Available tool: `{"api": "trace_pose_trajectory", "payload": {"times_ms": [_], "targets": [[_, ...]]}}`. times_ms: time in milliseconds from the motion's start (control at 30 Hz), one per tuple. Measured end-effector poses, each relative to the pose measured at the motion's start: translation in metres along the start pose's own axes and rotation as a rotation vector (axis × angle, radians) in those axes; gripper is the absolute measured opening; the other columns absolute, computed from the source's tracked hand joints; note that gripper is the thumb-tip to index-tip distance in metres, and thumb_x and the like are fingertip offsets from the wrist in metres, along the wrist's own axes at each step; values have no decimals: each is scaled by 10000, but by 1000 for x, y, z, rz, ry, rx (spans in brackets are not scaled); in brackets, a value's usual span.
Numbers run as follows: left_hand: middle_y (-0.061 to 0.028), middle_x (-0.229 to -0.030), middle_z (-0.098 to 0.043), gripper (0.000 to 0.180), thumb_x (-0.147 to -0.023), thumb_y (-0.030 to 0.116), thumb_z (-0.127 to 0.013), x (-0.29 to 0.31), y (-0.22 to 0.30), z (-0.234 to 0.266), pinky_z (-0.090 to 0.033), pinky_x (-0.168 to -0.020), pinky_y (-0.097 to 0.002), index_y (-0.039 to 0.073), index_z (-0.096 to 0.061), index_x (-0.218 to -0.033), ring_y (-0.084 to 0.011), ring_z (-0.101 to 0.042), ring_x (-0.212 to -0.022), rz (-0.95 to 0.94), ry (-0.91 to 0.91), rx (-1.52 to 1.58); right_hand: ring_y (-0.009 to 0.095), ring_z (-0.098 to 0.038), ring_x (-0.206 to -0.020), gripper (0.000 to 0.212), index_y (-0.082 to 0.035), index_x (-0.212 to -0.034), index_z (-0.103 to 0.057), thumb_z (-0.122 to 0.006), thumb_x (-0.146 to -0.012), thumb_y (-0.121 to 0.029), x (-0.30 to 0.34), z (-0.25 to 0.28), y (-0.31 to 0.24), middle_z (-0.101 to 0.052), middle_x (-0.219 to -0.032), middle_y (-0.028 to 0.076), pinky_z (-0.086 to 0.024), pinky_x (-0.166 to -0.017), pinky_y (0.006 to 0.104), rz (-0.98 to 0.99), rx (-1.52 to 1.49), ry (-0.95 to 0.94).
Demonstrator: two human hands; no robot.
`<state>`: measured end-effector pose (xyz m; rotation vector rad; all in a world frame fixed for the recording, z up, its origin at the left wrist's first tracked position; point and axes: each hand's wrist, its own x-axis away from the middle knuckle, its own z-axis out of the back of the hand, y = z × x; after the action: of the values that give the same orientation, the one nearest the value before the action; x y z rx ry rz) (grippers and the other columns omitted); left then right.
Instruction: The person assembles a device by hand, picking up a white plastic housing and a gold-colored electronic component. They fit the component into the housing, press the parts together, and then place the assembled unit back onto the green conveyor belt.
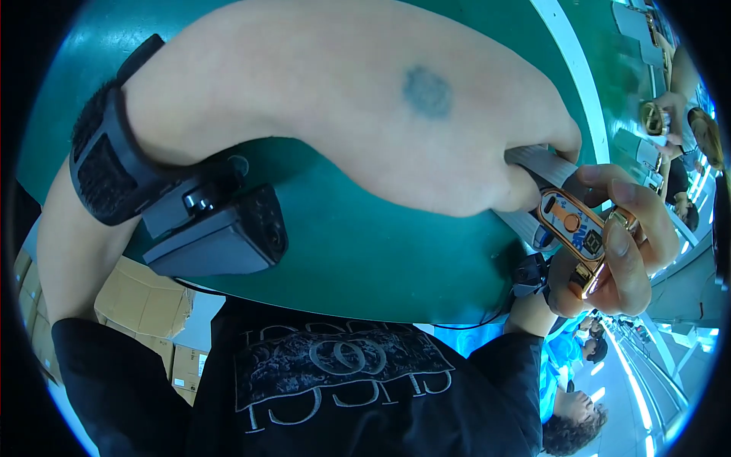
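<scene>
My left hand (487,152) reaches in from the left, close to the camera, and pinches a grey ribbed strap (542,163) between thumb and fingers. Beside its fingertips, my right hand (636,247) grips a small elongated device (571,222) with a shiny gold-coloured frame. Its open face shows a white inner part with an orange round spot, blue print and a dark square chip. The strap runs behind the device, against its upper left end; whether they are joined is hidden.
A green table (381,259) with a pale edge strip (575,57) lies beneath. A black box-like unit (221,232) is strapped to my left forearm; another black unit (531,273) sits by my right wrist. Cardboard boxes (145,297) stand lower left. Other people work at the right.
</scene>
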<state>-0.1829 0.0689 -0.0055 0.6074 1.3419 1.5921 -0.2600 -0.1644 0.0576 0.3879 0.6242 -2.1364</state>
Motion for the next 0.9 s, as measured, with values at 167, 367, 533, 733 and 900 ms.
{"api": "trace_pose_trajectory", "payload": {"times_ms": [167,367,533,733,900], "targets": [[-133,-677,-607,193,-894,85,-618,-3,2,5,-446,-549,-374,5,-631,-1068,-251,-590,-580,31,-51,40,380,-717,-823,560,-46,-1324,-556,-570,-996,-499,-5,-2,-4,-550,-1146,261,-576,-544,276,-32,-19,-14],[-119,-705,-620,284,-906,75,-615,-4,2,6,-456,-572,-358,19,-649,-1182,-235,-617,-618,63,-97,83,370,-717,-822,617,-25,-1313,-549,-546,-992,-552,-4,-2,1,-551,-1133,264,-597,-566,288,22,-30,-36],[-126,-672,-615,293,-894,64,-604,-5,0,2,-457,-565,-360,24,-654,-1180,-246,-628,-609,69,-95,45,346,-713,-846,657,-24,-1309,-544,-521,-987,-596,-5,0,1,-547,-1135,263,-623,-605,303,11,-14,-79],[-129,-678,-627,313,-883,51,-592,-8,7,4,-457,-565,-363,24,-656,-1189,-248,-635,-607,54,-86,37,324,-706,-848,653,-20,-1287,-547,-533,-982,-598,-5,3,2,-545,-1146,266,-635,-635,307,21,6,-101],[-126,-688,-632,330,-881,40,-584,-15,22,15,-458,-565,-365,18,-650,-1203,-243,-640,-616,6,-74,163,336,-697,-886,663,-10,-1266,-554,-546,-975,-606,-4,6,6,-551,-1166,275,-629,-693,344,27,-18,-125]]}}
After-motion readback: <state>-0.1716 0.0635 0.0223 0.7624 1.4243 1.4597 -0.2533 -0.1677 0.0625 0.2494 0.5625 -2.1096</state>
